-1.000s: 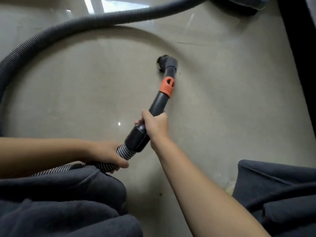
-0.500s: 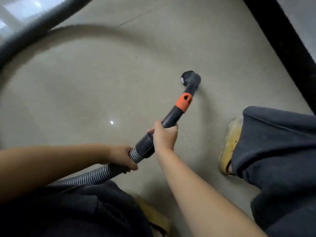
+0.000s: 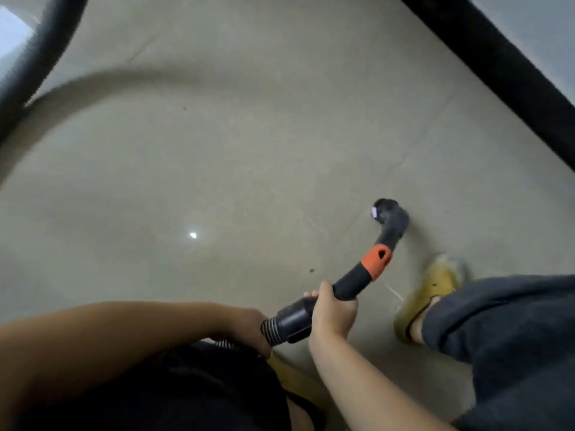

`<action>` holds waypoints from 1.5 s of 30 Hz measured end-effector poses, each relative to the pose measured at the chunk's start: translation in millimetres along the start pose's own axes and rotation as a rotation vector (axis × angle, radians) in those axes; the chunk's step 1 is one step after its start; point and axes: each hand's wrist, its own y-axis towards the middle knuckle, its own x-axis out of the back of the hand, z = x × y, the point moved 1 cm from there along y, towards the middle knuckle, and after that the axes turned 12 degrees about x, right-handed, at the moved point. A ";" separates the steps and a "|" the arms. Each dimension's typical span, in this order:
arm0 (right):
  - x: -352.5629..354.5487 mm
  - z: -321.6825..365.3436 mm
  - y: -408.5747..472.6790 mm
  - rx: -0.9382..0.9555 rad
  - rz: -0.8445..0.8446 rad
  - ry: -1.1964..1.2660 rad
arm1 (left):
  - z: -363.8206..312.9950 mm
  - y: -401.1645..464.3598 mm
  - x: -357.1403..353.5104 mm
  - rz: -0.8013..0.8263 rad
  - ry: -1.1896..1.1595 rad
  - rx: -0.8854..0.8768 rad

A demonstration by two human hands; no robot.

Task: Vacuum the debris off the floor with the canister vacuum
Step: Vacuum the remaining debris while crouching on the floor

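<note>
Head view. The vacuum wand now points further toward the person's right than half a second ago, and its angled nozzle has come nearer the right foot in a yellow slipper, which has stepped forward. A small white scrap sits at the nozzle mouth; whether it is being drawn in cannot be told. Judged from this, the sweep is working rightward across the floor and pickup is under way.

The right hand is clenched around the black wand just behind the orange collar. The left hand, behind it, grasps the ribbed hose where it joins the wand cuff.

Ahead and to the left of the grip lies a dark speck; further ahead, another. A pale sliver lies to the right of the grip, beside the slipper. The grey hose loop arcs far left; a black baseboard bounds the floor far right. The slipper, close beside the nozzle, may obstruct the next pass.
</note>
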 end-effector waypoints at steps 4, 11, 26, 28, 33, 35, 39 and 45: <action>-15.6 0.9 -2.8 -0.017 0.000 0.168 | 3.7 -5.6 20.9 -0.083 0.010 0.031; -65.2 46.2 -11.8 0.158 0.593 0.049 | 20.1 -15.1 32.4 -0.093 -0.280 0.070; -82.4 104.8 63.2 0.270 0.309 0.090 | -55.3 -6.4 51.5 -0.612 -0.596 -0.014; -110.8 117.6 42.1 0.299 0.584 0.049 | -35.1 -15.0 59.1 -0.631 -0.717 -0.008; -87.9 122.7 63.6 0.337 0.675 -0.031 | -63.7 -3.9 46.6 -0.487 -0.659 -0.067; -54.0 111.5 87.6 0.293 0.392 0.017 | -84.2 7.7 39.3 -0.413 -0.560 -0.106; -8.6 98.7 109.1 0.186 -0.025 0.134 | -109.4 19.6 35.1 -0.443 -0.343 -0.122; -53.5 123.6 92.6 0.276 0.143 0.148 | -99.0 23.2 66.9 -0.638 -0.422 -0.010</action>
